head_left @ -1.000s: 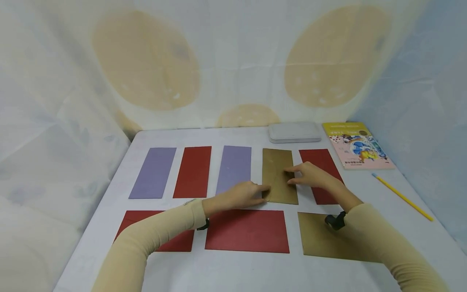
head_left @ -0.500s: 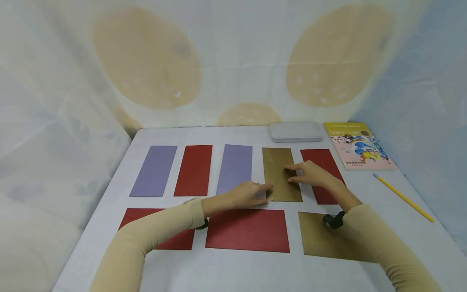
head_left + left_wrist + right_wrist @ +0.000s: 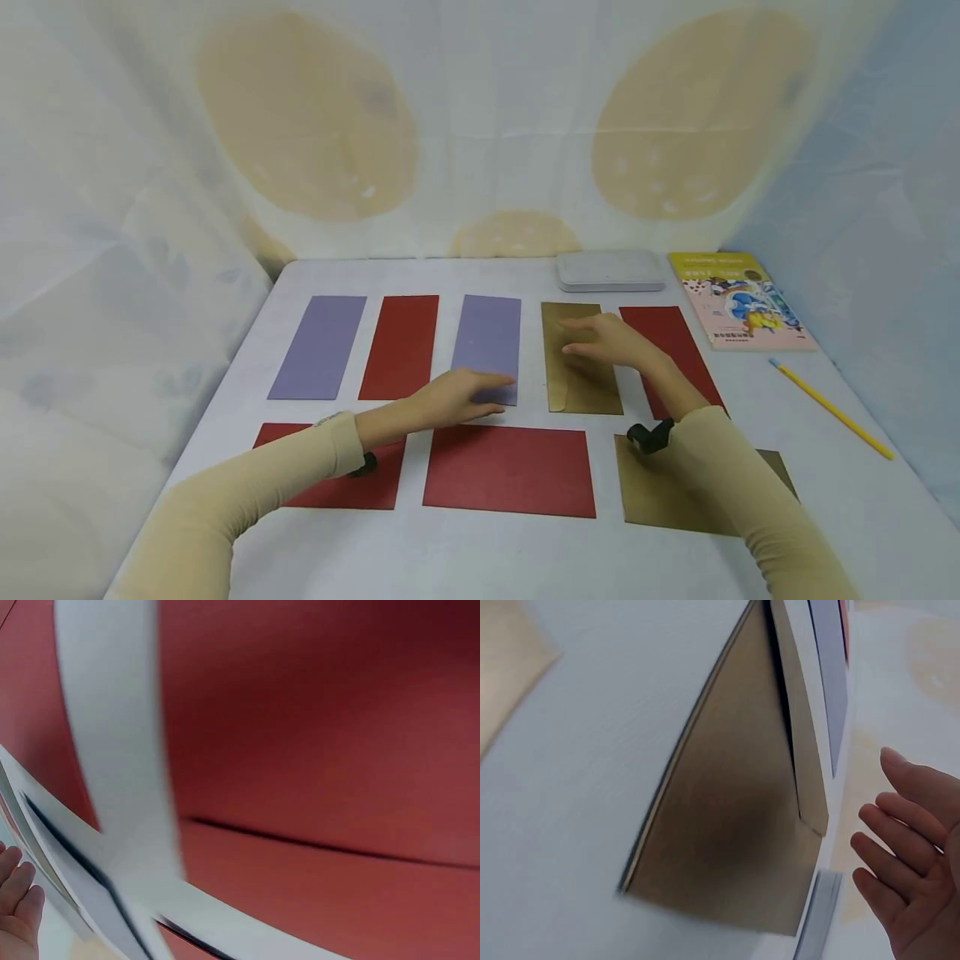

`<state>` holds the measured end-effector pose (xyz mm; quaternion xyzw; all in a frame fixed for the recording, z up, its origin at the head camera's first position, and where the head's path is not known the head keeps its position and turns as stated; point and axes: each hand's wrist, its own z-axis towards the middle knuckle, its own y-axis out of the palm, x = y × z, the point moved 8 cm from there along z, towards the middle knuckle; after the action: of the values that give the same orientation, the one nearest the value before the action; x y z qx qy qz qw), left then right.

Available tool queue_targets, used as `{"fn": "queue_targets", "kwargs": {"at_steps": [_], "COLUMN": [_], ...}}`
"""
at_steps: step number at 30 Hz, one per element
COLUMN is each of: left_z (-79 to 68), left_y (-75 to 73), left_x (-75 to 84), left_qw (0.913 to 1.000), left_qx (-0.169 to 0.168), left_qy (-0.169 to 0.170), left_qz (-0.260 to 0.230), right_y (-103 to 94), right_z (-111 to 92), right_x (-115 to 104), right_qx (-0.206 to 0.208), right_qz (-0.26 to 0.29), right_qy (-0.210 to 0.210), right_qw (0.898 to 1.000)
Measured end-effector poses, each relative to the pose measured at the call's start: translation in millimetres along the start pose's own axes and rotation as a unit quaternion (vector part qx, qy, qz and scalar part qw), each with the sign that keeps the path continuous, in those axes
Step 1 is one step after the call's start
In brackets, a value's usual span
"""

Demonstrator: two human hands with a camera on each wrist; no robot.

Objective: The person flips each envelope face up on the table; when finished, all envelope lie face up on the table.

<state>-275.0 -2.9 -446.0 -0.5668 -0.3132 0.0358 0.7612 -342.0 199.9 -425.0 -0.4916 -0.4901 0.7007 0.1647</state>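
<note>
My right hand is over the gold envelope in the back row, fingers extended and holding nothing. In the right wrist view that gold envelope shows a long flap along one side, with the relaxed fingers of my right hand apart from it. My left hand has its fingers extended at the near end of the second purple envelope and grips nothing. Under the left wrist, red envelopes fill the left wrist view, where my left hand shows at the lower left edge.
Left in the back row are a purple envelope and a red one; another red envelope lies right. A red envelope and a gold envelope lie in front. Behind are a pale flat case, a book and a yellow pencil.
My left hand has left the gold envelope's near left corner and moved left to the purple one. My right hand has shifted left over the gold envelope, which now sits slightly straighter.
</note>
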Motion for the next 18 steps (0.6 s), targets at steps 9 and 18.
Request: {"fn": "queue_targets", "kwargs": {"at_steps": [9,18], "left_z": [-34.4,-48.8], "left_y": [-22.6,-22.9], "left_x": [-30.5,-43.6], "left_qw": [0.9969,0.9932], "left_qx": [0.022,0.017], "left_qy": [-0.063,-0.1], "left_qz": [0.043,0.056], "right_y": [8.1,17.8], "right_z": [40.5,82.7], "right_x": [-8.9,-5.5], "right_qx": [-0.001,-0.028], "right_qz": [0.037,0.01], "right_qy": [0.013,0.048], "right_qw": [0.999,0.998]}}
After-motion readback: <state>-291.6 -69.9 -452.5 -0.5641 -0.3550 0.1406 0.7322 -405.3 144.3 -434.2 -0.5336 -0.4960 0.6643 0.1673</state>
